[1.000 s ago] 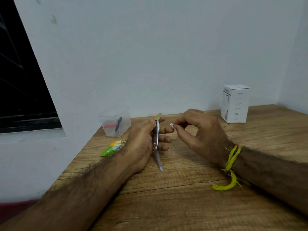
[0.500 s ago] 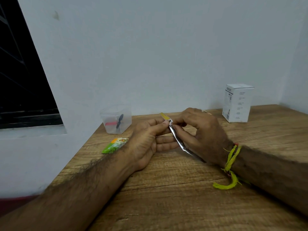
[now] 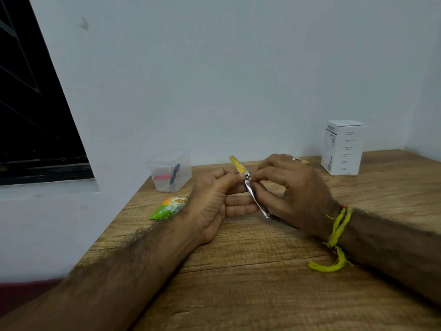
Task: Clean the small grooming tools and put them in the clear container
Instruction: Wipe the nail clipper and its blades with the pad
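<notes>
Both hands meet at the middle of the frame over the wooden counter. Between them is a nail clipper, a slim metal tool with a yellow lever pointing up and away toward the wall, its shiny body slanting down toward the right wrist. The left hand has its fingers curled, pinching the clipper near the pivot from the left side. The right hand pinches it from the other side, fingertips bunched tight at the same spot; whether a bit of tissue or swab sits between them is too small to tell.

This looks like the cleaning step, working around the hinge. To do it well, I would keep the left grip firm and low on the body so the tool does not twist, and let the right fingertips do small rubbing strokes along the metal, away from the cutting edge. The lever is raised, so it may flip if pushed sideways.

The clear container stands at the left-centre of the frame against the wall, open on top, with a pink item and a dark one already inside. A green packet lies just in front of it, and a white box stands at the right.
</notes>
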